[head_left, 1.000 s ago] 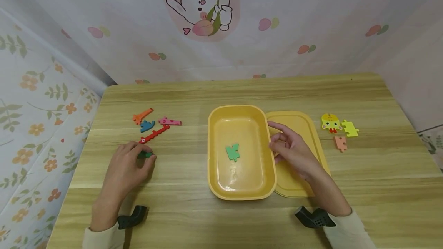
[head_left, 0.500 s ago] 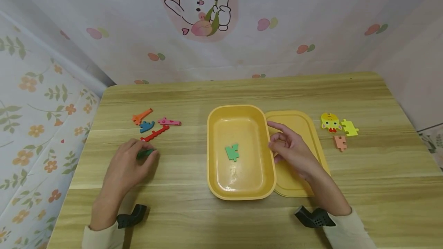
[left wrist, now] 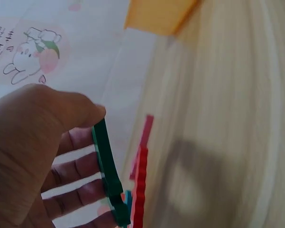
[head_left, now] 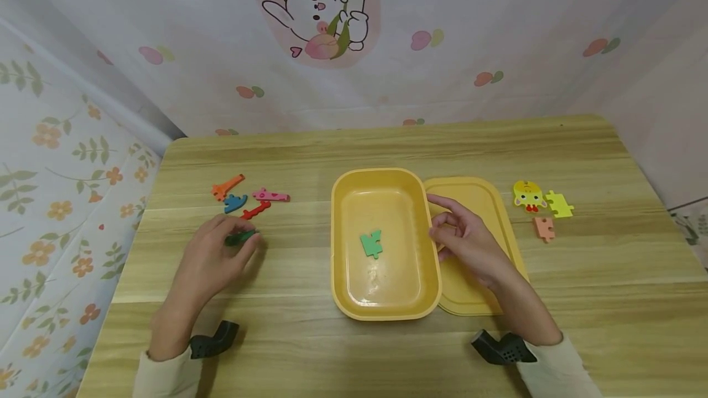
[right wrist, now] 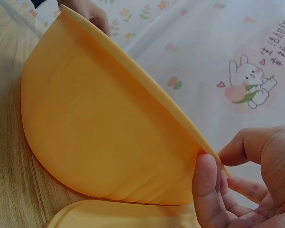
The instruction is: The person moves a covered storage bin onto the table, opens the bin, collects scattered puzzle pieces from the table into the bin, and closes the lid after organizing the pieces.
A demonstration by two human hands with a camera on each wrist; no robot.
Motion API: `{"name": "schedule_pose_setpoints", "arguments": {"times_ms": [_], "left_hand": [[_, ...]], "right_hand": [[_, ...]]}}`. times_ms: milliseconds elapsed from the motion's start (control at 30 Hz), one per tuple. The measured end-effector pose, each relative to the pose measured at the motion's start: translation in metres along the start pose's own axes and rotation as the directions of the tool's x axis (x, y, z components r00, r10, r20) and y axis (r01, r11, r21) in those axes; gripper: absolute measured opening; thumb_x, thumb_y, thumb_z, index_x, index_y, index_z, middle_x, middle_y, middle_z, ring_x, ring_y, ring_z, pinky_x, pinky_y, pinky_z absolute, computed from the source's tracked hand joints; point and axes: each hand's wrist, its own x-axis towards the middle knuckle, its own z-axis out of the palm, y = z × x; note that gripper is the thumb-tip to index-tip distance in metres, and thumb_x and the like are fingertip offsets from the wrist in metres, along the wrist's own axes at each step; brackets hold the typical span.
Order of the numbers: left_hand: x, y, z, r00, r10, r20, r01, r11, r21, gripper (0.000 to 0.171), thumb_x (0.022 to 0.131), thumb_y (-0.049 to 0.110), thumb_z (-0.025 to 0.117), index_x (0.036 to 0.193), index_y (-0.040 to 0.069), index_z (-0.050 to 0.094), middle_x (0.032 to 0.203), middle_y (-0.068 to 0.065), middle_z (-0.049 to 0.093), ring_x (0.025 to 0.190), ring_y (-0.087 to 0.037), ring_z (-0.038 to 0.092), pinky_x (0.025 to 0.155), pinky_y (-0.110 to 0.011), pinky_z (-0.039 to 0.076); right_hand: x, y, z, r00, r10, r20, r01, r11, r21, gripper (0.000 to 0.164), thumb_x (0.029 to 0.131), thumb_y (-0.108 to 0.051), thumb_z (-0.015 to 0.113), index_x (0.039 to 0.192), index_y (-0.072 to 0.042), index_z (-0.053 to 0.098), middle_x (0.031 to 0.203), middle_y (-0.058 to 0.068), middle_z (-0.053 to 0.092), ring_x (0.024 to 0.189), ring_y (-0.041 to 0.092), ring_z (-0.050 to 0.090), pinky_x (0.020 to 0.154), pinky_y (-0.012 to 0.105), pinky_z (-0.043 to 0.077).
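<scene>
Pick-up step, we judge: our left hand pinches green strip; right hand pinches tub at 3 o'clock. Next likely calls for carrying strip toward 3 o'clock.

A puzzle piece is contained in the box; the lid is placed at the box's right. Farther right, three pieces are grouped; four pieces are gathered on the left, beyond the left hand. The table is backed by a curtain.
</scene>
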Motion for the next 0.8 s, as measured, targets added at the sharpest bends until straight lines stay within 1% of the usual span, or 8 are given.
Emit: {"name": "schedule_pose_setpoints", "arguments": {"times_ms": [133, 233, 333, 467, 567, 733, 800], "left_hand": [[0.004, 0.006, 0.0, 1.0, -0.022, 0.007, 0.023, 0.999, -0.028, 0.017, 0.088, 0.02, 0.077, 0.1, 0.01, 0.071, 0.095, -0.004, 0.071, 0.086, -0.02, 0.064, 0.074, -0.039, 0.053], [0.006, 0.009, 0.002, 0.999, -0.031, 0.008, 0.031, 0.998, -0.049, 0.017, 0.089, 0.02, 0.077, 0.102, 0.011, 0.071, 0.095, -0.004, 0.07, 0.086, -0.019, 0.063, 0.074, -0.036, 0.052], [0.009, 0.011, 0.003, 0.999, -0.045, 0.015, 0.046, 0.996, -0.077, 0.017, 0.09, 0.021, 0.076, 0.103, 0.012, 0.071, 0.098, -0.004, 0.069, 0.088, -0.019, 0.064, 0.076, -0.036, 0.053], [0.012, 0.015, 0.004, 0.996, -0.075, 0.041, 0.079, 0.989, -0.125, 0.017, 0.093, 0.023, 0.072, 0.105, 0.012, 0.07, 0.101, -0.004, 0.069, 0.096, -0.023, 0.067, 0.081, -0.04, 0.056], [0.013, 0.017, 0.004, 0.993, -0.097, 0.066, 0.107, 0.981, -0.161, 0.017, 0.095, 0.025, 0.07, 0.107, 0.013, 0.069, 0.102, -0.003, 0.069, 0.099, -0.023, 0.069, 0.084, -0.042, 0.058], [0.015, 0.02, 0.005, 0.988, -0.121, 0.099, 0.14, 0.967, -0.212, 0.018, 0.097, 0.028, 0.067, 0.107, 0.014, 0.069, 0.102, -0.002, 0.07, 0.097, -0.018, 0.068, 0.085, -0.044, 0.059], [0.016, 0.021, 0.005, 0.985, -0.13, 0.111, 0.153, 0.958, -0.24, 0.018, 0.097, 0.029, 0.067, 0.108, 0.015, 0.069, 0.103, -0.001, 0.069, 0.097, -0.014, 0.066, 0.086, -0.044, 0.06]], "right_hand": [[0.0, 0.0, 0.0, 1.0, -0.001, 0.0, 0.001, 1.0, 0.008, 0.061, 0.097, -0.002, 0.059, 0.153, -0.015, 0.038, 0.095, -0.007, 0.058, 0.069, 0.006, 0.061, 0.056, 0.028, 0.059], [0.0, 0.0, 0.0, 1.0, -0.003, 0.002, 0.003, 1.0, 0.014, 0.061, 0.097, -0.001, 0.059, 0.153, -0.015, 0.038, 0.095, -0.007, 0.058, 0.068, 0.006, 0.061, 0.055, 0.027, 0.059], [0.0, 0.0, -0.001, 1.0, -0.001, 0.001, 0.001, 1.0, 0.013, 0.061, 0.097, -0.002, 0.059, 0.153, -0.015, 0.038, 0.095, -0.007, 0.058, 0.067, 0.006, 0.06, 0.055, 0.027, 0.059], [0.0, 0.0, 0.0, 1.0, -0.003, 0.001, 0.003, 1.0, 0.011, 0.062, 0.097, -0.002, 0.059, 0.153, -0.014, 0.038, 0.095, -0.006, 0.057, 0.068, 0.006, 0.061, 0.055, 0.027, 0.059], [0.0, -0.001, 0.0, 1.0, -0.007, 0.002, 0.007, 1.0, 0.013, 0.062, 0.097, -0.001, 0.059, 0.153, -0.014, 0.038, 0.094, -0.007, 0.058, 0.067, 0.006, 0.061, 0.055, 0.027, 0.059], [0.001, 0.0, 0.0, 1.0, -0.004, 0.003, 0.004, 1.0, 0.011, 0.062, 0.097, 0.0, 0.058, 0.154, -0.014, 0.038, 0.095, -0.007, 0.058, 0.068, 0.006, 0.061, 0.055, 0.027, 0.059], [0.001, 0.0, 0.0, 1.0, -0.006, 0.003, 0.006, 1.0, 0.01, 0.062, 0.097, 0.0, 0.058, 0.154, -0.014, 0.038, 0.095, -0.006, 0.058, 0.068, 0.006, 0.061, 0.056, 0.027, 0.059]]}}
